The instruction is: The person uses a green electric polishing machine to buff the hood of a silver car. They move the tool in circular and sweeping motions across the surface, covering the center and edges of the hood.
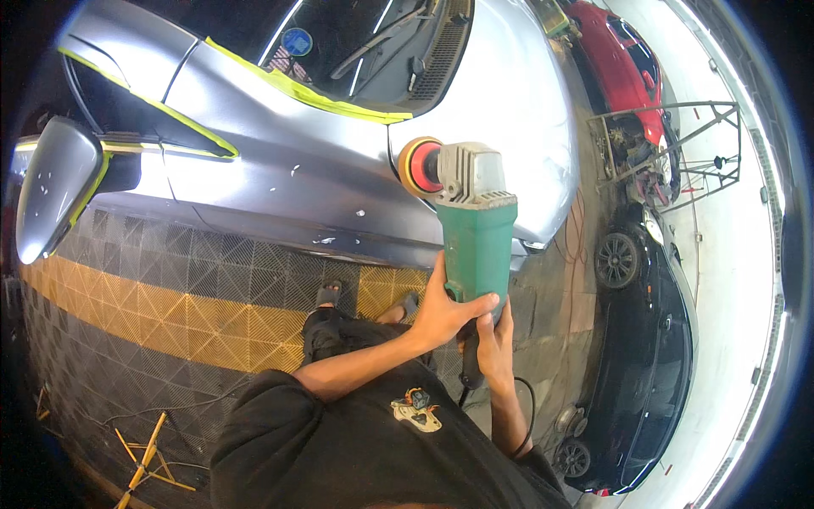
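A green polisher (476,242) with a worn metal head is held up in front of my body by both hands. Its round pad (417,167), yellow-orange and red, faces the silver-grey car (318,182) near a panel seam; whether it touches the paint I cannot tell. My left hand (448,312) wraps round the lower part of the green body, thumb across it. Just below, my right hand (495,341) closes round the base by the black handle (471,365). A black cord (530,394) trails past my right forearm. Small white spots dot the car's side.
Yellow-green masking tape (297,92) edges the windshield and side window. The side mirror (59,188) juts out at left. A yellow stand (148,458) is at lower left. At right are a black car (640,365), a red car (615,68) and a metal frame (678,110).
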Available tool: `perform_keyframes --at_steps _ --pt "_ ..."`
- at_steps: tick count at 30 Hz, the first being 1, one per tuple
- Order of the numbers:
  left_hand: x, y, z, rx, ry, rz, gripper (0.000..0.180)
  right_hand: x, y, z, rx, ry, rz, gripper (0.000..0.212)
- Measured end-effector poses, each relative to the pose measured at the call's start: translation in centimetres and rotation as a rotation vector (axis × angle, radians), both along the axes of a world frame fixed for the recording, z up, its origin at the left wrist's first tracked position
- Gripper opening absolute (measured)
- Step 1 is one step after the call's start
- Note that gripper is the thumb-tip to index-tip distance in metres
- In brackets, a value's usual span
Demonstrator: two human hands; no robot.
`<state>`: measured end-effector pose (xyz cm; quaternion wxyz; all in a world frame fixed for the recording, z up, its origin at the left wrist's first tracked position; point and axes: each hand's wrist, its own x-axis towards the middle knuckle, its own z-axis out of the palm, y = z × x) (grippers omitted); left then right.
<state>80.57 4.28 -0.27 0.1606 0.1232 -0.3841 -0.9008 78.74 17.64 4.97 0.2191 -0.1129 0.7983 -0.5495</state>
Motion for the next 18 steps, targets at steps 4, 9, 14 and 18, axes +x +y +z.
perform_keyframes --at_steps 4,9,14,18 --pt "-0.7 2.2 -1.3 -0.096 0.013 -0.03 0.085 0.4 2.0 -1.6 -0.013 0.03 -0.109 0.076" --pt "-3.3 5.1 -2.4 -0.065 0.008 -0.159 0.089 -0.2 4.8 -2.5 -0.042 -0.067 -0.221 0.077" --pt "-6.1 8.4 -2.5 -0.135 -0.045 -0.287 0.091 -1.2 6.8 -3.1 0.047 0.002 -0.404 0.052" --pt "-7.4 8.7 -1.7 -0.242 -0.115 -0.41 0.094 -1.9 7.9 -2.3 -0.043 -0.071 -0.382 0.051"
